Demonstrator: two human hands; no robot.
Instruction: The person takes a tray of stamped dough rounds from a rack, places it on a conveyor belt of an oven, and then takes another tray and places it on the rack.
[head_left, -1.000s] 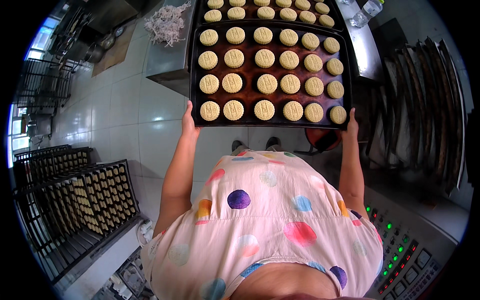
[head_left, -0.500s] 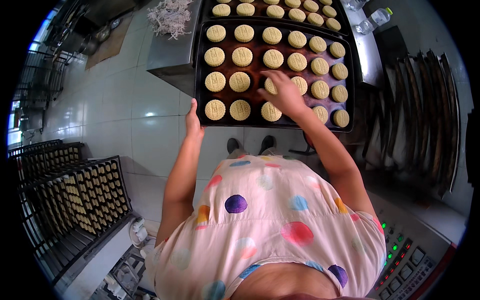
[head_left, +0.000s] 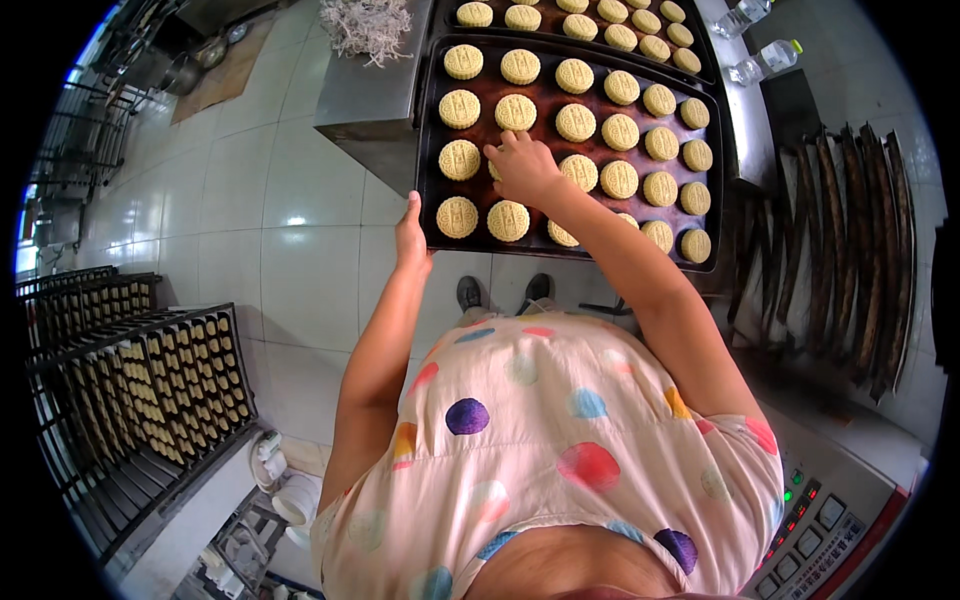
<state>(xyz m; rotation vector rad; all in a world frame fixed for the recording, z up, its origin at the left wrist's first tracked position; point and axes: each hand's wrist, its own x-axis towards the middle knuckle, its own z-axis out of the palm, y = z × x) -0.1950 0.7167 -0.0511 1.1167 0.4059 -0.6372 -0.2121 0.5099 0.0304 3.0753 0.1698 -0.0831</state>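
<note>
The tray (head_left: 545, 98) lies between 12 and 1 o'clock, dark-rimmed, with a reddish-brown bottom. On it the cakes (head_left: 459, 160), round, pale yellow and stamped on top, stand in four rows of six, apart from one another; the right forearm partly covers a few in the nearest row.

The left hand (head_left: 412, 240) is at the tray's 8 o'clock corner. Its thumb points up along the outside of the rim; the other fingers are mostly hidden, so I cannot tell how far they close under the edge.

The right hand (head_left: 525, 170) is over the tray, a little toward 8 o'clock from its middle. Its fingers are bent down at the second cake from the left in the second row from the near edge, covering most of it. Whether they pinch that cake or only touch it, I cannot tell.

A second tray (head_left: 548, 22) of cakes lies just beyond, at 12 o'clock. At 11 o'clock a tangle of pale shreds (head_left: 366, 28) sits on the steel desk (head_left: 365, 105). Two clear bottles (head_left: 768, 62) lie between 1 and 2 o'clock. A rack (head_left: 165, 390) filled with rows of cakes stands at 8 o'clock.
</note>
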